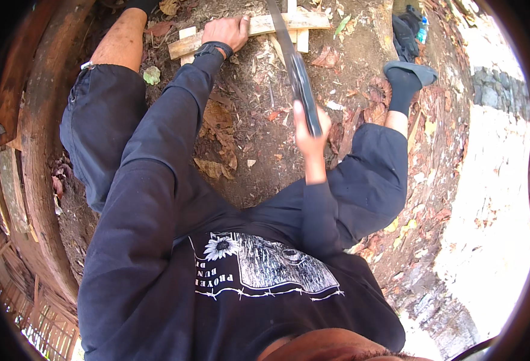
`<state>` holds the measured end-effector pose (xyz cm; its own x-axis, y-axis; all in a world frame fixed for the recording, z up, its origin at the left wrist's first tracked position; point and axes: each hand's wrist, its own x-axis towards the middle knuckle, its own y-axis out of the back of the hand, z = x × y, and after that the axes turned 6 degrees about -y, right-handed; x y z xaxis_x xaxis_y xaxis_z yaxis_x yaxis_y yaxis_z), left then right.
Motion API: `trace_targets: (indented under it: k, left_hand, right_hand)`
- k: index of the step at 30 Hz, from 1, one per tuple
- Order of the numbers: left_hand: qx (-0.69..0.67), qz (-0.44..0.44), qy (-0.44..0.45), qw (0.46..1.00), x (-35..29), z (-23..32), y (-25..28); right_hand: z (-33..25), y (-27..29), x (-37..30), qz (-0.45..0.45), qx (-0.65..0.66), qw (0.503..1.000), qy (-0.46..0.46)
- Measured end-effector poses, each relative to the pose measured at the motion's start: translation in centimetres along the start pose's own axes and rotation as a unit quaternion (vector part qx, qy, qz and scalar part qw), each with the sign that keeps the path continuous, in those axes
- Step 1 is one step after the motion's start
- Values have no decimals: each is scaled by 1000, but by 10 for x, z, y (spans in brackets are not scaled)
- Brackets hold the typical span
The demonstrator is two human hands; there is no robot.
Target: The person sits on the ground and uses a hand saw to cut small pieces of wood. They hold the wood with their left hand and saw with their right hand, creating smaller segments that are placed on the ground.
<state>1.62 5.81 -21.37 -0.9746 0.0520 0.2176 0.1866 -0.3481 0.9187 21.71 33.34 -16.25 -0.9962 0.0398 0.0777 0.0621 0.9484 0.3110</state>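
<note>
My left hand presses down on a pale wooden slat, its fingers curled over the far edge. The slat lies crosswise near the top of the view, over shorter wood strips. My right hand is closed round the dark handle of a handsaw, whose grey blade runs away from me and crosses the slat right of my left hand. Motion blurs the blade, so no teeth can be made out. Its far end leaves the picture at the top.
My legs are spread on either side, with a grey sandal on the right foot. Dry leaves and wood chips litter the earth floor. A long log borders the left. A dark bag lies at the upper right, near sunlit ground.
</note>
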Motion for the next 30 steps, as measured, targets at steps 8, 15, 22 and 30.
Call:
trace_targets:
  k: [8,15,22,30]
  left_hand:
    - [9,-50,-62,997,-21,7,-3]
    - [-35,27,-26,999,-19,4,1]
    - [-23,-20,119,992,17,-8,-1]
    - [-17,-26,155,987,37,0,-17]
  right_hand:
    - [9,-17,-42,-1,87,992,-94]
    - [4,-35,-26,35,28,999,-10]
    - [-1,-28,39,-17,3,999,51]
    - [-7,-20,27,-19,3,1000,16]
